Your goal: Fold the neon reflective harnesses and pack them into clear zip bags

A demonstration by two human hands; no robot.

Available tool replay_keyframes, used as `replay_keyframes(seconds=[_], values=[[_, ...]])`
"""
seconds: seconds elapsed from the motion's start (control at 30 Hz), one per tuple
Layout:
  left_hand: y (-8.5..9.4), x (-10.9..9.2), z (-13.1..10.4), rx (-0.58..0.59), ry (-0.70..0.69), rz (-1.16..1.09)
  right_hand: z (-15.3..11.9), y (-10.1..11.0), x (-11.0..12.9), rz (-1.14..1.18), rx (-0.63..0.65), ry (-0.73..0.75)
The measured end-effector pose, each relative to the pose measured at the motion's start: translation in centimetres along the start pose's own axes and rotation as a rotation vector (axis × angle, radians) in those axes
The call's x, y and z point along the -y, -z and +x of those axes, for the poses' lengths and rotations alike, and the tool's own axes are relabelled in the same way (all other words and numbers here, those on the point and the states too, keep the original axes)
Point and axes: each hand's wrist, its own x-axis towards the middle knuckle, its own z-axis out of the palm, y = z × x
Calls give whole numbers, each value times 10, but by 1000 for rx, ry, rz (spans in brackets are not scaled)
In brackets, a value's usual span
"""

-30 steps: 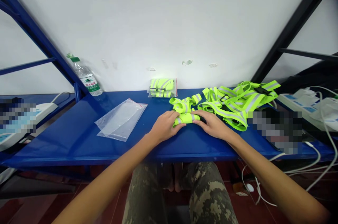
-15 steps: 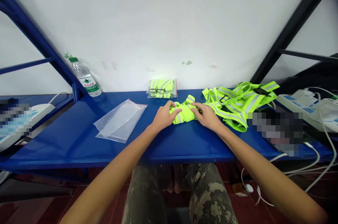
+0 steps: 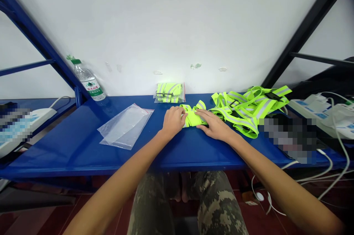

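Note:
A folded bundle of fluorescent yellow reflective vest straps (image 3: 193, 118) with grey stripes lies on the blue table between my hands. My left hand (image 3: 173, 121) is closed on its left end, thumb against the near side and fingertips curled out of sight. My right hand (image 3: 212, 125) grips the right end, fingers laid over the top and the thumb along the near edge. A short loop of strap sticks up behind the bundle. To the right, more reflective vests (image 3: 249, 107) with black buckles lie in a loose heap, close to my right hand.
Clear zip bags (image 3: 125, 126) lie flat on the left of the blue table (image 3: 177, 157). A bagged reflective vest (image 3: 169, 93) sits by the wall. A water bottle (image 3: 90, 82) leans at the back left. Power strips (image 3: 318, 111) and white cables (image 3: 329, 165) are at the right.
My left fingers have curled in further at the bundle's left end. My right hand has flattened across the right end, and the bundle looks more compact.

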Motion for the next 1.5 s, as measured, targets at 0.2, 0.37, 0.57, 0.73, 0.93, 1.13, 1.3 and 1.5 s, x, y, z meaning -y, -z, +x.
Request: replay_keyframes(seconds=[0.2, 0.37, 0.57, 0.73, 0.93, 1.13, 1.3, 1.5], values=[[4, 2, -21, 34, -210, 85, 1, 0, -6, -28, 0, 68], [9, 2, -16, 79, -243, 84, 9, 5, -5, 32, -25, -21], [10, 3, 7, 75, -126, 14, 34, 5, -5, 102, -72, -244], [-1, 15, 22, 82, 15, -59, 56, -1, -10, 124, -24, -297], [-8, 13, 31, 25, 51, 54, 64, -21, -17, 73, -40, -233], [-5, -7, 16, 58, -29, 290, 61, -37, -21, 107, -113, -216], [-1, -17, 6, 176, 47, 316, 60, -44, -19, 164, -163, -226], [-7, -19, 7, 264, 174, 172, 56, -44, -13, 372, -87, -340]])
